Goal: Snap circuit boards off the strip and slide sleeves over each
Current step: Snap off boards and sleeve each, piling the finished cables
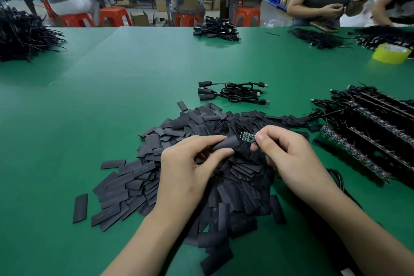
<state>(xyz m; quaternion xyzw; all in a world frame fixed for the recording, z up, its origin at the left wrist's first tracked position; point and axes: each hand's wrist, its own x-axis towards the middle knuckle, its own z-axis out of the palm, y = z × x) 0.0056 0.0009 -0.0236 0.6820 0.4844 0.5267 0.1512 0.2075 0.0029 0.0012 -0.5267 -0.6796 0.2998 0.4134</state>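
A: Why do the hands sit so close?
B: The left hand [190, 163] pinches a sleeve [226, 144], mouth turned to the board [248, 137] pinched by the right hand [289, 152]. They are lined up for sliding (board apparently not yet inside).
A: And around them?
B: The pile [134, 177] lies beneath for easy picking, strips [369, 141] to the right, cables [235, 93] beyond on the table [112, 74].

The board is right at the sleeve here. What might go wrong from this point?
1. The circuit board, pinched by the right hand, may snag on the mouth of the flattened-looking sleeve in the left hand.
2. A dropped sleeve would likely vanish into the sleeve pile below.
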